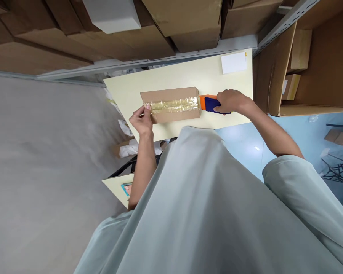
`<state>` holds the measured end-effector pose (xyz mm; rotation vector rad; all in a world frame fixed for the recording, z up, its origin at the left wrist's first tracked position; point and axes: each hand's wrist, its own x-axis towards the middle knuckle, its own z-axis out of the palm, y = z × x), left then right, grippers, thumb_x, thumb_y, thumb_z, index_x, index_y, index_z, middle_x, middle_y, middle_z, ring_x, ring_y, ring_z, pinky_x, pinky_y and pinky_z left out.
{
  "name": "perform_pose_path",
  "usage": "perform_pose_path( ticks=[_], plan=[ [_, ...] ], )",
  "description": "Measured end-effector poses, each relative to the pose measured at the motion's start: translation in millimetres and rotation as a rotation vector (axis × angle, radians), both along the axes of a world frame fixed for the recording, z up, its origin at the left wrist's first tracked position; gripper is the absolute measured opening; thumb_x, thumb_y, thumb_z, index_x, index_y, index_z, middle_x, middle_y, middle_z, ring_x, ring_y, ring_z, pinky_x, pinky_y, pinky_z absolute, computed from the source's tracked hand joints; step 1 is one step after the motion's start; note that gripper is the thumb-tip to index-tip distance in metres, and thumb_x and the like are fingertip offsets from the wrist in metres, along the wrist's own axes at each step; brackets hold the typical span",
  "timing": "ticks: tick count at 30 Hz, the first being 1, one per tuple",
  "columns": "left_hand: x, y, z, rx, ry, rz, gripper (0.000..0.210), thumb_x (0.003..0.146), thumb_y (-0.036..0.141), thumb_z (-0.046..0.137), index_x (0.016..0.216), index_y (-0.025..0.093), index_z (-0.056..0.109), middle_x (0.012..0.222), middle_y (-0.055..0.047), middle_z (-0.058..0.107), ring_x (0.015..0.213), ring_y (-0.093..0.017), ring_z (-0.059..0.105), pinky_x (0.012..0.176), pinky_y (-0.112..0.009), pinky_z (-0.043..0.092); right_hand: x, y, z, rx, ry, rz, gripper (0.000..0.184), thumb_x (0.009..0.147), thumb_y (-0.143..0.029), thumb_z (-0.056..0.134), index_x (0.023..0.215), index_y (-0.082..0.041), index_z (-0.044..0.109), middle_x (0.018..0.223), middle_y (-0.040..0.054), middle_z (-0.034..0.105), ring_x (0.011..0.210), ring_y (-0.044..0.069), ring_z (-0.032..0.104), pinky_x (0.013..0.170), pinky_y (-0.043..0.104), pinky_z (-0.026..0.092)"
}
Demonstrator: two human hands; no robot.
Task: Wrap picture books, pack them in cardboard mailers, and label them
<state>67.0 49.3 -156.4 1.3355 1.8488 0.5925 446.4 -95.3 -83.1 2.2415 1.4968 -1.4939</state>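
A long cardboard box (171, 117) lies on the pale tabletop (125, 91), with a strip of shiny yellowish packing tape (174, 105) running along its upper face. My left hand (143, 120) grips the box's left end, its thumb pressed on the tape's end and its fingers beneath. At the other end, my right hand (230, 101) is closed round an orange and dark blue tape dispenser (210, 103). The dispenser's orange front touches or nearly touches the box's right end. My right palm and part of the dispenser's handle are hidden.
A white pad or stack of labels (233, 62) lies at the table's back right. Cardboard boxes (188, 23) fill the shelf behind. A large open carton (274, 82) stands to the right, with smaller boxes inside. A grey wall (45, 160) is on the left.
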Motion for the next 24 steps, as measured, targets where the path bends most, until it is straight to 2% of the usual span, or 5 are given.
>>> perform_pose_path(
  ticks=[6, 12, 15, 18, 24],
  plan=[
    [-14, 2, 0.8, -0.012, 0.001, -0.012, 0.008, 0.094, 0.027, 0.084, 0.095, 0.02, 0.086, 0.102, -0.006, 0.084, 0.094, -0.019, 0.079, 0.093, -0.032, 0.067, -29, -36, -2.4, 0.052, -0.233, -0.2, 0.031, 0.091, -0.052, 0.087, 0.101, -0.024, 0.076, 0.077, 0.0128, 0.07, 0.108, 0.045, 0.075, 0.096, 0.06, 0.053],
    [-47, 17, 12.3, -0.043, 0.025, -0.018, 0.008, 0.093, 0.025, 0.081, 0.098, 0.019, 0.08, 0.091, -0.003, 0.079, 0.092, -0.02, 0.075, 0.096, -0.035, 0.066, -46, -63, 60.2, 0.002, -0.119, -0.312, 0.032, 0.104, -0.051, 0.072, 0.119, -0.023, 0.071, 0.111, 0.0184, 0.082, 0.102, 0.039, 0.076, 0.087, 0.046, 0.058],
    [-48, 31, 27.9, -0.019, 0.091, -0.029, 0.033, 0.092, 0.02, 0.081, 0.124, 0.014, 0.077, 0.115, -0.01, 0.081, 0.104, -0.022, 0.077, 0.106, -0.039, 0.064, -61, -56, 82.0, 0.075, -0.094, -0.348, 0.039, 0.107, -0.054, 0.064, 0.125, -0.02, 0.071, 0.112, 0.0173, 0.085, 0.097, 0.036, 0.078, 0.083, 0.043, 0.06],
    [-18, 41, 63.8, 0.175, 0.003, -0.155, 0.041, 0.098, 0.018, 0.076, 0.138, 0.016, 0.073, 0.142, -0.017, 0.077, 0.124, -0.025, 0.076, 0.116, -0.042, 0.061, -75, -27, 95.2, 0.255, -0.056, -0.325, 0.045, 0.108, -0.052, 0.06, 0.134, -0.017, 0.07, 0.121, 0.018, 0.086, 0.103, 0.037, 0.081, 0.09, 0.044, 0.064],
    [76, 41, 178.2, 0.644, -0.293, -0.669, 0.029, 0.113, 0.031, 0.064, 0.135, 0.026, 0.082, 0.133, -0.01, 0.084, 0.129, -0.029, 0.076, 0.122, -0.047, 0.058, -88, 85, 136.7, 0.621, -0.096, -0.154, 0.051, 0.108, -0.043, 0.052, 0.153, -0.018, 0.056, 0.134, 0.0214, 0.082, 0.112, 0.042, 0.081, 0.097, 0.057, 0.069]
  ],
)
